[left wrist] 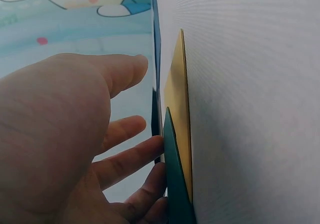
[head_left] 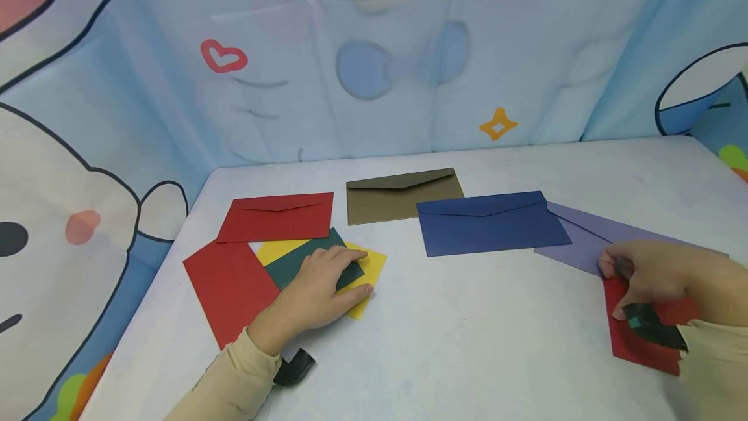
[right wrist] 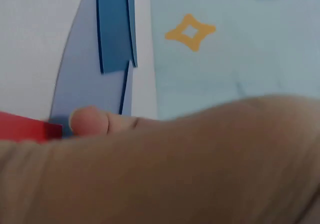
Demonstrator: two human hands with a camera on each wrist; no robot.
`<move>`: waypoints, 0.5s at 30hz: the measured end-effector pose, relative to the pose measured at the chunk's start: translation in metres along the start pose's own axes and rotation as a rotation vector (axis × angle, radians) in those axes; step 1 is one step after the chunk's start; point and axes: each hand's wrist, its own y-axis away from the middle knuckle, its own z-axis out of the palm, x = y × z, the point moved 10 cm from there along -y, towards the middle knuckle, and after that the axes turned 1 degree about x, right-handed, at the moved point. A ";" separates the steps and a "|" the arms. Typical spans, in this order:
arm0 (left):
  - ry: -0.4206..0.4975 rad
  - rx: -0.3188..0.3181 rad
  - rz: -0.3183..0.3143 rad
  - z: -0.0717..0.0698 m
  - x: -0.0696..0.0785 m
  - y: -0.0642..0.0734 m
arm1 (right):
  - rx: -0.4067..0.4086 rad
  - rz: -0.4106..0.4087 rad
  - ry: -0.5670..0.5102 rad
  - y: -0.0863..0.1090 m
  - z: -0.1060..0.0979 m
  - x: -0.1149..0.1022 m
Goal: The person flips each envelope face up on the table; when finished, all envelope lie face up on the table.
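On the left, my left hand [head_left: 318,288] lies over a dark green envelope [head_left: 306,255] and a yellow envelope [head_left: 374,268] beneath it. Its fingers are spread and relaxed; in the left wrist view the fingertips meet the green envelope [left wrist: 175,174]. My right hand [head_left: 660,275] is over a red envelope [head_left: 634,343] at the right. Bent fingers reach that envelope's upper left corner, beside a lilac envelope [head_left: 569,242], with the thumb over its left side. The wrist hides much of the red envelope, and I cannot tell whether the fingers pinch it.
Two more red envelopes, one behind [head_left: 280,216] and one in front [head_left: 234,288], overlap at left. An olive envelope [head_left: 403,200] lies at the back middle. A navy envelope [head_left: 491,226] overlaps it and the lilac one. Behind the white table [head_left: 456,336] hangs a light blue printed curtain [head_left: 280,115].
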 end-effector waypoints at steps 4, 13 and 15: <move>0.003 0.002 0.001 0.000 0.000 0.000 | 0.038 -0.056 0.036 -0.004 0.003 -0.021; -0.005 -0.002 0.005 0.000 0.001 0.001 | 0.140 -0.223 0.084 -0.018 0.023 -0.102; -0.009 -0.004 0.010 0.000 0.001 0.001 | 0.160 -0.257 0.087 -0.021 0.030 -0.124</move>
